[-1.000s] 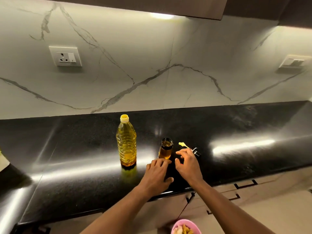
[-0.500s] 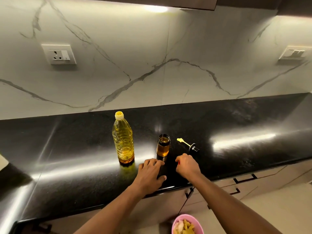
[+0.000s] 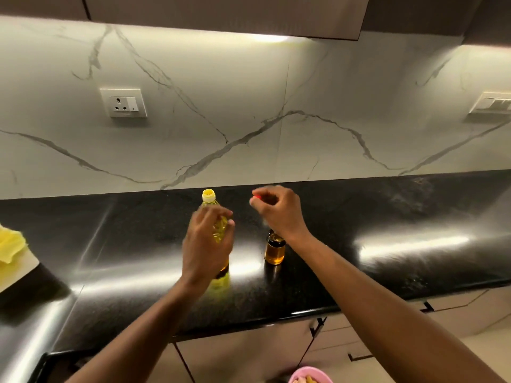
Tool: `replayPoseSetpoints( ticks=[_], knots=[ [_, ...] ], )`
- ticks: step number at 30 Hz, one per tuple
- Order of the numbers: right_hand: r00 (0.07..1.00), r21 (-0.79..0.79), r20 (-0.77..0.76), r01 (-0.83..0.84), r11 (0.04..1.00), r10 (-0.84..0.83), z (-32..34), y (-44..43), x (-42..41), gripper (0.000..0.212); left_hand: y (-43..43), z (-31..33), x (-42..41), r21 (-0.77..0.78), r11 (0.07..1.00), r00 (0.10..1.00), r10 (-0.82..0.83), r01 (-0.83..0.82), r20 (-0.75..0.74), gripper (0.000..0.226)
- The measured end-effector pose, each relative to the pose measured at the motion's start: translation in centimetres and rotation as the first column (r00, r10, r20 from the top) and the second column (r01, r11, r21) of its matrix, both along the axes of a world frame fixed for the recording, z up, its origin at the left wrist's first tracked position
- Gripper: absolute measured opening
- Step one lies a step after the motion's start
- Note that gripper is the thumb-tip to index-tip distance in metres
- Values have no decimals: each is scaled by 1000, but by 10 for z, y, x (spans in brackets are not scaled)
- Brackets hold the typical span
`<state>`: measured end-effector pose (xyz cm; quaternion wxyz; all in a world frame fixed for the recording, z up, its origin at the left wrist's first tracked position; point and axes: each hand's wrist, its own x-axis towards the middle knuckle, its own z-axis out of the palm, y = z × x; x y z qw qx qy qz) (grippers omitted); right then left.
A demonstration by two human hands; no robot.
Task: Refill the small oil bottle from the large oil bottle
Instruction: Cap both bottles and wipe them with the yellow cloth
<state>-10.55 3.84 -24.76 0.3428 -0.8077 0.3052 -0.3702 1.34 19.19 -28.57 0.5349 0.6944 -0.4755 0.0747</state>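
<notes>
Standing upright on the black tabletop (image 3: 387, 217) just left of the frame's centre, the large oil bottle (image 3: 208, 199) is seen with its yellow cap on. Its middle is covered by the left hand (image 3: 206, 244), which is held in front of it; the fingers (image 3: 218, 214) are curled loosely around the bottle's shoulder, though motion blur makes it impossible to tell whether they actually press on the plastic. Only the cap, part of the shoulder and the base of the bottle are left visible around the hand.

To the right of it, near but apart, the small oil bottle (image 3: 274, 250) is placed upright on the tabletop, about half filled with amber oil. Its mouth is partly hidden behind the right wrist. The right hand (image 3: 279, 208) is raised above this small bottle, with its fingers (image 3: 262, 196) drawn together and a small red item (image 3: 255, 199) pinched at their tips; what the item is cannot be made out.

A marbled wall panel (image 3: 249, 106) is seen behind the tabletop, with a white socket (image 3: 123, 103) in the upper left and a switch plate (image 3: 492, 105) at the right edge. A yellow object (image 3: 9, 244) on a pale board is seen at the left edge, and a pink bowl (image 3: 309, 375) at the bottom edge.
</notes>
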Motion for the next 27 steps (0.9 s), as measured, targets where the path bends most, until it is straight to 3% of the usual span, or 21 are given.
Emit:
replayPoseSetpoints(
  ticks=[4, 12, 19, 23, 27],
  knots=[
    [992, -15, 124, -18, 1000, 19, 29, 6, 43, 15, -6, 22, 40, -26, 991, 992, 129, -129, 0, 44],
    [990, -153, -61, -136, 979, 128, 22, 7, 94, 14, -16, 27, 83, 289, 951, 968, -40, 113, -246, 87],
    [941, -163, -230, -289, 943, 248, 22, 2, 109, 16, -24, 13, 87, 260, 958, 955, -41, 121, -294, 36],
    [892, -189, -349, -367, 911, 287, 26, 1, 112, 28, -27, 10, 87, 252, 958, 953, -57, 136, -297, 32],
    [903, -205, -380, -293, 934, 200, 30, -1, 117, 30, -30, 7, 86, 238, 963, 956, -54, 126, -288, 35]
  ],
)
